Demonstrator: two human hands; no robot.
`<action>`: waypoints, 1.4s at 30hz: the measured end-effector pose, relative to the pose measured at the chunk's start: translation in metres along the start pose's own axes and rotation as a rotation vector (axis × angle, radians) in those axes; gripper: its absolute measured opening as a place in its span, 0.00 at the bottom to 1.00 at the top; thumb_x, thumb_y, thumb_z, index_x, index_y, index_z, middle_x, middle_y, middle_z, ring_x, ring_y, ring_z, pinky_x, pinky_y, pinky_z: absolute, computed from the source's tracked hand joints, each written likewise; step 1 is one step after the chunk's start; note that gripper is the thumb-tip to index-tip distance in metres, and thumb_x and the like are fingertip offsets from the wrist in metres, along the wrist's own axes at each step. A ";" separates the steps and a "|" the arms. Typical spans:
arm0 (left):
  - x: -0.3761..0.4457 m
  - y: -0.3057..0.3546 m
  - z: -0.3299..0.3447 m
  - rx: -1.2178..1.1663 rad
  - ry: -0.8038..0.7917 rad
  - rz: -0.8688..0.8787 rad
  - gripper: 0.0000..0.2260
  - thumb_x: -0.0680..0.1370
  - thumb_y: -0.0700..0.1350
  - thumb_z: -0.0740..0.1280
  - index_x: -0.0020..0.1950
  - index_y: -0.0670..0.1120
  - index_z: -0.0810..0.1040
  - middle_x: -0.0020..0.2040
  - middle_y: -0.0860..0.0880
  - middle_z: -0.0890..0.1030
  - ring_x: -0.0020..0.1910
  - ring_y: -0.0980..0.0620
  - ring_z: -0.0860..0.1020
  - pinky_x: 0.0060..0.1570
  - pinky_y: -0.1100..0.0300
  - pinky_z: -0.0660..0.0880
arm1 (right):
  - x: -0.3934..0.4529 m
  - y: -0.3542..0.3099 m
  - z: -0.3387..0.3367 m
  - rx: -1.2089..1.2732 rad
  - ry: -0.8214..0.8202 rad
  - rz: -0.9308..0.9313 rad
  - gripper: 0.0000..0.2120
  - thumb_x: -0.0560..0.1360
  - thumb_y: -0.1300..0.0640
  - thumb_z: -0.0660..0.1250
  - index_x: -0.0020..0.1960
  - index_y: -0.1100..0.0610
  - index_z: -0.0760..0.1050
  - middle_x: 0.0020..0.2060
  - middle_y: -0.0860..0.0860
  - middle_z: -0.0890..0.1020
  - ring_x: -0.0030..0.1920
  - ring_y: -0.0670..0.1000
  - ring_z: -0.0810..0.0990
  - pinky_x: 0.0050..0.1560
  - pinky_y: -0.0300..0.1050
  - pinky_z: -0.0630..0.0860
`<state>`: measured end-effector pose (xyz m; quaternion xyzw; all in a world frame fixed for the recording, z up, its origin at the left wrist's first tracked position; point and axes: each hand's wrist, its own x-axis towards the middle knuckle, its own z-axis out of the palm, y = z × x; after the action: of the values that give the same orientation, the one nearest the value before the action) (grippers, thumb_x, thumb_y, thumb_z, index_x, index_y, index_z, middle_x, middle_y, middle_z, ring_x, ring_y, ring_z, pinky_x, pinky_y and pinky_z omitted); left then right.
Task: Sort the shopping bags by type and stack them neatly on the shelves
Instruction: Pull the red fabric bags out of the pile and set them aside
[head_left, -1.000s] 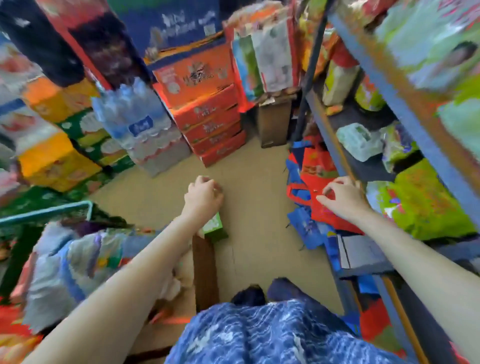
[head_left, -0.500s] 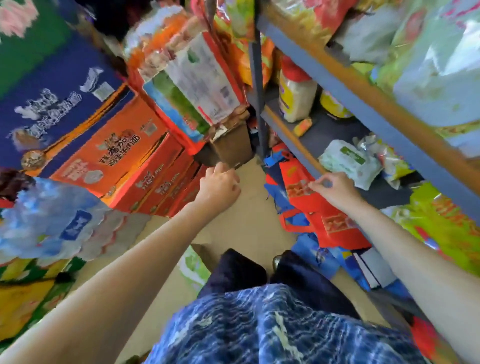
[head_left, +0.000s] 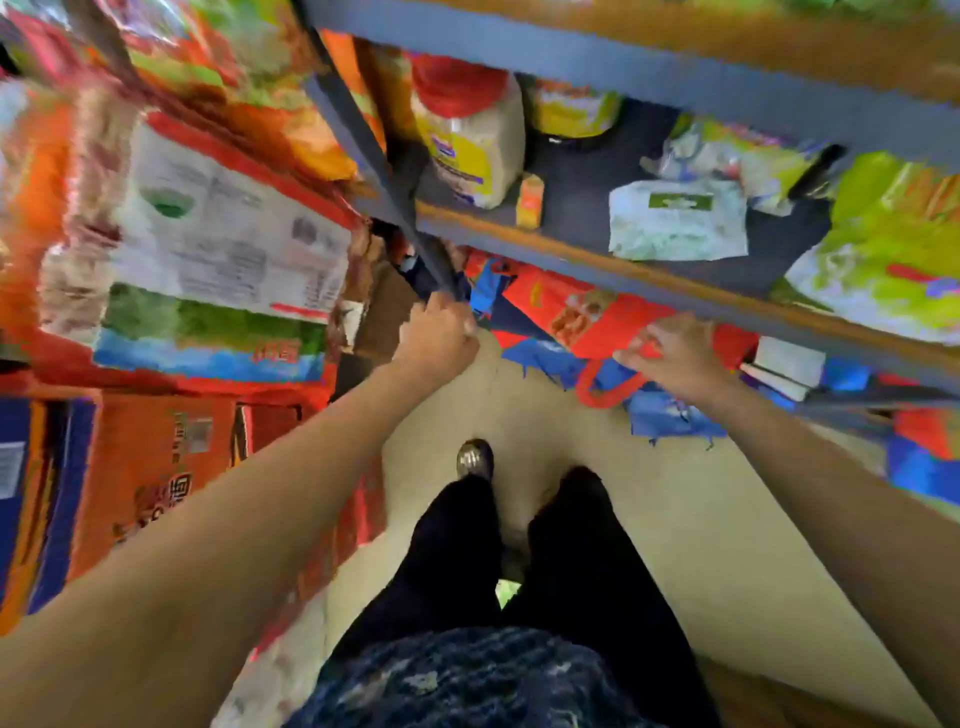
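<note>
Print on the orange cardboard boxes (head_left: 150, 467) is too blurred for reading. My right hand (head_left: 675, 358) is pinching the red fabric shopping bag (head_left: 597, 322) lying on the bottom shelf; my left hand (head_left: 439, 338) is curling beside the blue bags (head_left: 550, 356), its grasp unclear.

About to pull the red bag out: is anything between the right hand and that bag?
Nothing visible does. The right hand is already at the red shopping bag, fingers by its red handle loop. The shelf edge overhangs just above.

Shopping bags (head_left: 597, 317) lie under the shelf (head_left: 597, 260) (jar (head_left: 467, 140) on it), boxes (head_left: 156, 467) stacked left.
</note>
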<state>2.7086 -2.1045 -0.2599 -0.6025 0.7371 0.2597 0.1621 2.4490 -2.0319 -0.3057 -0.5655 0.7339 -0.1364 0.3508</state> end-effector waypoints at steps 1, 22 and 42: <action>0.008 -0.004 0.009 0.014 -0.020 0.024 0.19 0.74 0.47 0.57 0.60 0.41 0.75 0.62 0.40 0.71 0.63 0.37 0.68 0.60 0.43 0.68 | 0.003 0.002 0.009 0.016 0.005 0.021 0.26 0.64 0.42 0.67 0.40 0.67 0.79 0.38 0.63 0.80 0.45 0.59 0.77 0.50 0.50 0.68; 0.345 0.009 0.363 0.387 0.255 0.513 0.32 0.72 0.56 0.67 0.73 0.50 0.62 0.70 0.43 0.64 0.68 0.39 0.61 0.66 0.42 0.57 | 0.218 0.291 0.278 -0.320 0.164 0.030 0.43 0.65 0.38 0.72 0.73 0.52 0.58 0.73 0.58 0.56 0.69 0.65 0.60 0.66 0.58 0.59; 0.313 0.020 0.363 0.467 0.229 0.511 0.27 0.76 0.44 0.63 0.73 0.45 0.58 0.65 0.43 0.68 0.65 0.40 0.68 0.65 0.42 0.59 | 0.196 0.275 0.298 0.233 0.287 0.318 0.46 0.68 0.51 0.75 0.76 0.54 0.49 0.70 0.63 0.56 0.69 0.61 0.64 0.68 0.46 0.62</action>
<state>2.5931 -2.1439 -0.7237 -0.3707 0.9166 0.0474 0.1418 2.4240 -2.0664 -0.7539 -0.3733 0.8354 -0.2421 0.3228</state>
